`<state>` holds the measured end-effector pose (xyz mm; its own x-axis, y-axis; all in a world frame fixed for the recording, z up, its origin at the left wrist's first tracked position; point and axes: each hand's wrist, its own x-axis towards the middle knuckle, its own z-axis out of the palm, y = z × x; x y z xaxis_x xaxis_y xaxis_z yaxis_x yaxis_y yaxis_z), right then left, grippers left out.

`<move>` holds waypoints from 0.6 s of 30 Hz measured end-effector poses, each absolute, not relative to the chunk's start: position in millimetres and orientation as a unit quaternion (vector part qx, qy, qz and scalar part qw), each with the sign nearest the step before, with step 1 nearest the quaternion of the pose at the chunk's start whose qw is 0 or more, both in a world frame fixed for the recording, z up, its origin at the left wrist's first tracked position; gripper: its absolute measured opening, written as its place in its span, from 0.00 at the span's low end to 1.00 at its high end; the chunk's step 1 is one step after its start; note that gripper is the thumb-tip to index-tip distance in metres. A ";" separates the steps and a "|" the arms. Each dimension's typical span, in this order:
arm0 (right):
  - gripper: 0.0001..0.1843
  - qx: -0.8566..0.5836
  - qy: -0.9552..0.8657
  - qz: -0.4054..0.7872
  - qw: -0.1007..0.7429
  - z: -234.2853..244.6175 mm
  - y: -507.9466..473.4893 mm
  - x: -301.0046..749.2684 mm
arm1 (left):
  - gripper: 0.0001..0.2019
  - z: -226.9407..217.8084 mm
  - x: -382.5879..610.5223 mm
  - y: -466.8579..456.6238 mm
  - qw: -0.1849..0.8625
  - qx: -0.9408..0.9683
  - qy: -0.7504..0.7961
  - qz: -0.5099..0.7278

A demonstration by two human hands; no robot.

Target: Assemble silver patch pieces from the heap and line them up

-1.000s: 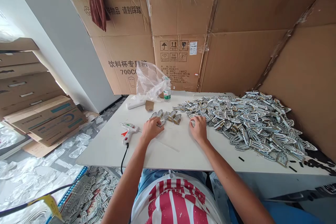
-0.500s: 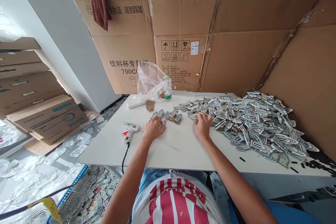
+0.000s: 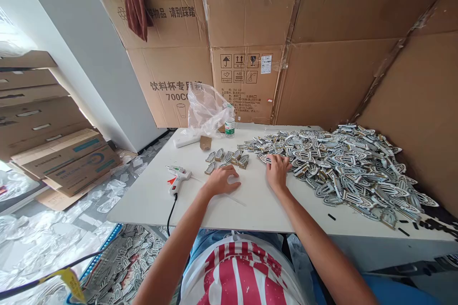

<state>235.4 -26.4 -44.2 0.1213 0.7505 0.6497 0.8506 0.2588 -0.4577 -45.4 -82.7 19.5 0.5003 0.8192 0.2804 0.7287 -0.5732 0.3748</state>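
Note:
My left hand (image 3: 222, 181) hovers low over or rests on the white table, thumb and fingers apart, with nothing visible in it. Just beyond its fingers lies a small group of grey-and-white flat pieces (image 3: 228, 157), some with brownish edges. One piece (image 3: 210, 167) sits slightly apart at the group's near left. My right hand (image 3: 277, 171) is at the left edge of a large pile of similar pieces (image 3: 343, 167). Its fingers are spread and touch the pile; the fingertips are partly hidden. A thin clear stick (image 3: 234, 199) lies in front of my left hand.
A white glue gun (image 3: 178, 180) with a black cord lies left on the table (image 3: 143, 205). Behind are a plastic bag (image 3: 205, 109), a bottle (image 3: 229, 127) and a brown cardboard scrap (image 3: 205, 143). Cardboard walls (image 3: 322, 81) enclose the back and right. Black strips (image 3: 434, 225) lie far right.
My left hand has moved right and toward me, off the small group, uncovering the near-left piece; its fingers have spread. My right hand stays at the pile's edge.

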 end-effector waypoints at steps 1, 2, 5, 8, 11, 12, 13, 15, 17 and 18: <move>0.19 -0.604 -0.661 -0.057 0.442 -44.1 -26.7 235.6 | 0.09 18.8 -45.1 -82.4 0.105 0.860 0.448 0.219; 0.19 -0.603 -0.660 -0.057 0.444 -43.9 -27.1 235.7 | 0.09 18.2 -44.7 -82.2 0.106 0.861 0.446 0.221; 0.17 -0.600 -0.660 -0.056 0.449 -42.2 -29.2 235.3 | 0.08 17.2 -43.6 -82.2 0.110 0.859 0.444 0.228; 0.14 -0.586 -0.665 -0.051 0.460 -38.9 -32.6 233.5 | 0.07 17.7 -42.2 -83.3 0.113 0.857 0.443 0.236; 0.11 -0.555 -0.675 -0.024 0.485 -36.0 -35.7 230.3 | 0.07 18.8 -41.0 -84.7 0.115 0.859 0.441 0.231; 0.11 -0.542 -0.678 -0.012 0.496 -35.5 -36.4 229.0 | 0.08 19.0 -40.8 -85.1 0.115 0.861 0.441 0.228; 0.10 -0.530 -0.679 0.003 0.508 -35.4 -36.9 227.7 | 0.09 19.0 -40.8 -85.2 0.115 0.862 0.440 0.224; 0.11 -0.513 -0.674 0.041 0.530 -36.0 -37.3 224.8 | 0.14 18.5 -41.0 -85.1 0.116 0.864 0.440 0.218; 0.14 -0.501 -0.661 0.089 0.551 -37.0 -37.4 222.0 | 0.15 17.5 -41.5 -84.4 0.118 0.864 0.439 0.215; 0.16 -0.498 -0.654 0.114 0.558 -37.4 -37.5 220.6 | 0.14 17.0 -41.7 -83.9 0.119 0.865 0.438 0.214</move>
